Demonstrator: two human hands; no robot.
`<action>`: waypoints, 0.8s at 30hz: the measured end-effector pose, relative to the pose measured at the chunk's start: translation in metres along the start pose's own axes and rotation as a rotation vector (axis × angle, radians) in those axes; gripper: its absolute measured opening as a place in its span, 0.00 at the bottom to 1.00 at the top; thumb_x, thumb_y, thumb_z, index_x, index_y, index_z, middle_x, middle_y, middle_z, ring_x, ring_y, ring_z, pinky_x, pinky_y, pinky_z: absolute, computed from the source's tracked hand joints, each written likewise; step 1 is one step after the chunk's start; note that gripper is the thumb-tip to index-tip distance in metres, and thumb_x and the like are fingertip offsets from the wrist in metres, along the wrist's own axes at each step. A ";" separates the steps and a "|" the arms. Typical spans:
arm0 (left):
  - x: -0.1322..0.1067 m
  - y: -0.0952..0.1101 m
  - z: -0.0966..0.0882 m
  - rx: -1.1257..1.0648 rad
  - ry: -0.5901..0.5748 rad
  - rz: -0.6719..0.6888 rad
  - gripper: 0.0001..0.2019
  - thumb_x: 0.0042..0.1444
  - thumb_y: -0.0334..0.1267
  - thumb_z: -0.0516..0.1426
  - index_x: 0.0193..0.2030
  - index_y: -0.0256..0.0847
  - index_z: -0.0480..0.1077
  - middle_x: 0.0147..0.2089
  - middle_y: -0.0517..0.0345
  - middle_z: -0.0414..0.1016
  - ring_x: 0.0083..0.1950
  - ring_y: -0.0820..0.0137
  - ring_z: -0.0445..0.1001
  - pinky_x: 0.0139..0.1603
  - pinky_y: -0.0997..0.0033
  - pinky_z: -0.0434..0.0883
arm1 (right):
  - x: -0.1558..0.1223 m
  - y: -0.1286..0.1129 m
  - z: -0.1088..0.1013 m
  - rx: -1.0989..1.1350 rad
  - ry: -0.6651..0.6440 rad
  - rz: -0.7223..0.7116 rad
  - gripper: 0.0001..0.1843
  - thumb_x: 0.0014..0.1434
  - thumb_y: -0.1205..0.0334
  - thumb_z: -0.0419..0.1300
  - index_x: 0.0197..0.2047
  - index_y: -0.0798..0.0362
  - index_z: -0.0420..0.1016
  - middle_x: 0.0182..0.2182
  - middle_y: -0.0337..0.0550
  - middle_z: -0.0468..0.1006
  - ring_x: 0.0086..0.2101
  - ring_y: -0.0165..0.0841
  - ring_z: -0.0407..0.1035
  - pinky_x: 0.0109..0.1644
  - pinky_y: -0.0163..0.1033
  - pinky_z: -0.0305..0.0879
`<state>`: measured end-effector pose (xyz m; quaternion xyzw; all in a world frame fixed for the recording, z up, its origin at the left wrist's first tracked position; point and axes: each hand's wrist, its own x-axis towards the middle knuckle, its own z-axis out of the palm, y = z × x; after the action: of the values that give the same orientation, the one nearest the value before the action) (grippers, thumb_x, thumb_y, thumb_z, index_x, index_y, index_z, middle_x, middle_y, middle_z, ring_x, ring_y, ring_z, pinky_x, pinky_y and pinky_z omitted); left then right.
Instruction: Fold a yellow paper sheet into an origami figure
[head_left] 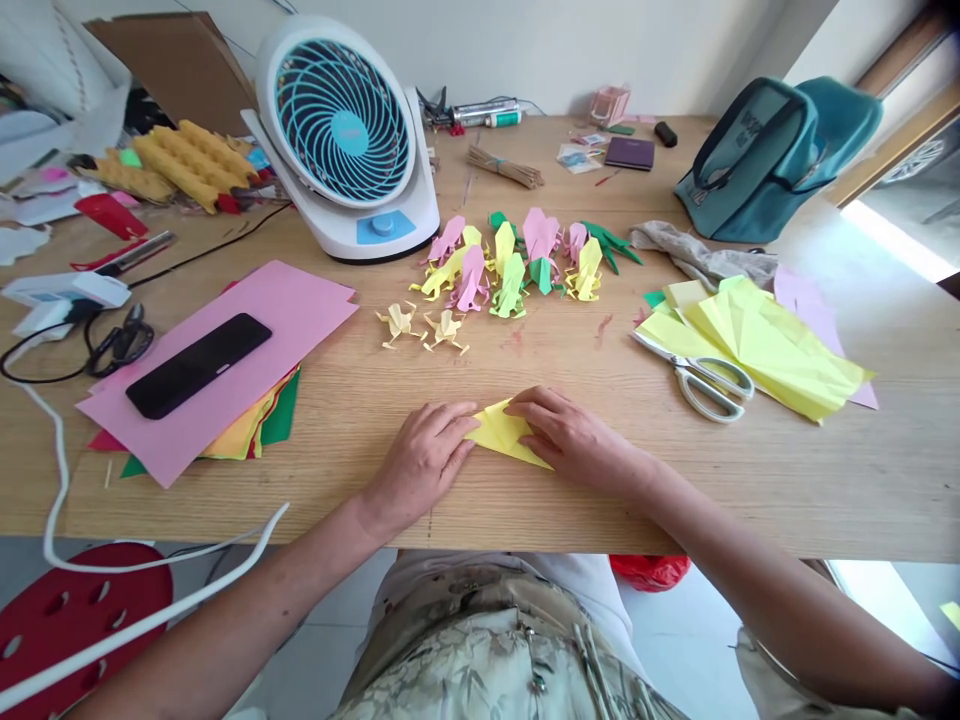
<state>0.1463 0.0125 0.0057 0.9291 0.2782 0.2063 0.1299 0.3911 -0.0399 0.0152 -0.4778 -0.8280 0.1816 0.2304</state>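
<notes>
A small piece of folded yellow paper (501, 430) lies on the wooden table (360, 430) in front of me. Its left end is under the closed fingers of my left hand (429, 450). My right hand (562, 435) grips the other side, fingers bent over the upper edge. Beyond my hands stands a group of folded paper frogs in pink, yellow and green, among them a pink one (471, 278) and a light green one (511, 287). Two smaller cream frogs (445, 329) sit nearer to me.
White-handled scissors (709, 385) and crumpled yellow paper sheets (757, 340) lie at the right. Leftward, a black phone (199, 365) rests on pink paper (300, 300). A fan (349, 140) stands behind, a teal bag (765, 165) at the back right. A white cable (56, 480) hangs over the left edge.
</notes>
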 end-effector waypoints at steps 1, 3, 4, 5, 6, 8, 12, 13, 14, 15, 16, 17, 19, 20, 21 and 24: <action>0.000 -0.001 -0.001 -0.009 -0.006 0.018 0.11 0.68 0.30 0.51 0.52 0.39 0.70 0.57 0.49 0.74 0.57 0.62 0.70 0.59 0.55 0.70 | 0.000 0.001 -0.002 0.011 -0.013 -0.010 0.21 0.67 0.68 0.54 0.62 0.53 0.67 0.53 0.53 0.71 0.52 0.40 0.69 0.58 0.48 0.69; 0.002 -0.003 -0.001 -0.043 -0.027 0.061 0.09 0.67 0.30 0.52 0.50 0.38 0.71 0.52 0.50 0.75 0.54 0.63 0.71 0.56 0.59 0.71 | 0.004 0.001 -0.007 0.015 -0.069 -0.050 0.24 0.65 0.71 0.54 0.64 0.54 0.64 0.56 0.54 0.69 0.54 0.40 0.68 0.60 0.48 0.67; 0.004 -0.004 -0.001 -0.059 -0.044 0.088 0.09 0.67 0.29 0.52 0.49 0.37 0.71 0.51 0.49 0.75 0.53 0.63 0.71 0.55 0.60 0.72 | 0.008 0.001 -0.010 0.015 -0.108 -0.076 0.26 0.64 0.72 0.54 0.65 0.53 0.64 0.57 0.53 0.68 0.55 0.40 0.67 0.60 0.48 0.66; 0.006 -0.004 -0.001 -0.073 -0.062 0.118 0.08 0.67 0.29 0.52 0.49 0.36 0.71 0.50 0.49 0.75 0.53 0.64 0.71 0.55 0.60 0.72 | 0.013 0.002 -0.013 0.016 -0.151 -0.102 0.27 0.63 0.73 0.55 0.65 0.53 0.63 0.58 0.53 0.68 0.56 0.40 0.67 0.61 0.48 0.66; 0.007 -0.004 -0.001 -0.084 -0.080 0.147 0.08 0.67 0.29 0.52 0.48 0.36 0.70 0.50 0.49 0.75 0.53 0.64 0.71 0.55 0.61 0.72 | 0.019 0.002 -0.016 0.022 -0.196 -0.121 0.27 0.62 0.73 0.55 0.64 0.53 0.63 0.58 0.52 0.68 0.56 0.40 0.67 0.60 0.47 0.66; 0.010 -0.003 0.000 -0.099 -0.104 0.172 0.07 0.67 0.30 0.52 0.48 0.36 0.70 0.50 0.49 0.75 0.53 0.63 0.71 0.55 0.61 0.72 | 0.033 0.002 -0.022 0.044 -0.289 -0.134 0.27 0.60 0.72 0.59 0.62 0.52 0.65 0.56 0.50 0.69 0.53 0.39 0.69 0.57 0.45 0.67; 0.011 -0.003 0.001 -0.129 -0.103 0.093 0.06 0.66 0.33 0.55 0.48 0.37 0.69 0.48 0.50 0.74 0.51 0.63 0.71 0.52 0.61 0.72 | 0.059 0.006 -0.029 0.057 -0.439 -0.118 0.21 0.57 0.70 0.64 0.54 0.52 0.71 0.47 0.45 0.70 0.43 0.36 0.72 0.48 0.41 0.68; 0.011 -0.002 0.001 -0.136 -0.100 0.074 0.06 0.65 0.34 0.56 0.48 0.37 0.69 0.48 0.50 0.74 0.50 0.62 0.71 0.52 0.61 0.72 | 0.064 0.008 -0.030 0.054 -0.459 -0.122 0.19 0.56 0.70 0.65 0.52 0.52 0.72 0.44 0.44 0.70 0.41 0.35 0.71 0.47 0.41 0.67; 0.012 -0.002 0.002 -0.141 -0.097 0.059 0.06 0.65 0.35 0.56 0.47 0.37 0.68 0.48 0.50 0.74 0.50 0.62 0.71 0.52 0.60 0.72 | 0.068 0.009 -0.030 0.052 -0.478 -0.125 0.18 0.56 0.70 0.65 0.50 0.52 0.73 0.42 0.43 0.70 0.40 0.34 0.71 0.46 0.40 0.66; 0.012 -0.001 0.002 -0.143 -0.095 0.049 0.07 0.64 0.35 0.57 0.47 0.37 0.68 0.48 0.50 0.73 0.50 0.62 0.70 0.52 0.60 0.71 | 0.072 0.011 -0.031 0.055 -0.497 -0.124 0.17 0.56 0.71 0.64 0.49 0.52 0.74 0.41 0.42 0.69 0.39 0.33 0.70 0.44 0.38 0.66; 0.012 -0.001 0.003 -0.140 -0.093 0.042 0.07 0.64 0.36 0.57 0.47 0.37 0.68 0.48 0.50 0.73 0.50 0.61 0.70 0.52 0.59 0.71 | 0.074 0.013 -0.032 0.061 -0.511 -0.119 0.16 0.56 0.72 0.63 0.48 0.52 0.75 0.39 0.41 0.69 0.38 0.32 0.70 0.43 0.37 0.65; 0.013 -0.001 0.003 -0.135 -0.094 0.037 0.08 0.64 0.37 0.58 0.48 0.37 0.68 0.48 0.49 0.73 0.50 0.61 0.69 0.53 0.58 0.71 | 0.076 0.015 -0.033 0.068 -0.519 -0.112 0.15 0.56 0.74 0.62 0.47 0.53 0.76 0.38 0.41 0.69 0.37 0.31 0.69 0.42 0.36 0.64; 0.015 0.000 0.003 -0.121 -0.101 0.033 0.11 0.63 0.38 0.58 0.49 0.36 0.69 0.48 0.49 0.73 0.49 0.60 0.68 0.52 0.57 0.70 | 0.079 0.018 -0.035 0.083 -0.508 -0.108 0.13 0.56 0.76 0.61 0.42 0.54 0.78 0.37 0.41 0.70 0.35 0.29 0.68 0.40 0.35 0.63; 0.015 0.000 0.003 -0.113 -0.106 0.033 0.12 0.63 0.40 0.59 0.50 0.37 0.69 0.48 0.49 0.73 0.49 0.60 0.68 0.52 0.57 0.69 | 0.079 0.019 -0.036 0.096 -0.497 -0.117 0.11 0.56 0.76 0.60 0.39 0.54 0.78 0.37 0.41 0.70 0.34 0.29 0.67 0.39 0.34 0.62; 0.016 0.000 0.003 -0.104 -0.113 0.034 0.13 0.63 0.41 0.59 0.51 0.37 0.70 0.48 0.49 0.73 0.49 0.59 0.68 0.52 0.57 0.69 | 0.080 0.020 -0.038 0.115 -0.487 -0.127 0.10 0.56 0.76 0.60 0.37 0.55 0.78 0.37 0.41 0.70 0.33 0.28 0.67 0.38 0.34 0.62; 0.017 -0.001 0.001 -0.072 -0.143 0.047 0.16 0.63 0.45 0.59 0.54 0.38 0.71 0.49 0.49 0.72 0.50 0.58 0.67 0.52 0.56 0.68 | 0.079 0.023 -0.043 0.195 -0.505 -0.111 0.09 0.56 0.74 0.59 0.37 0.55 0.78 0.34 0.39 0.73 0.30 0.26 0.65 0.36 0.32 0.61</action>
<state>0.1595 0.0231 0.0100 0.9424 0.2387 0.1524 0.1778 0.3964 0.0436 0.0557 -0.3467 -0.8628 0.3610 0.0711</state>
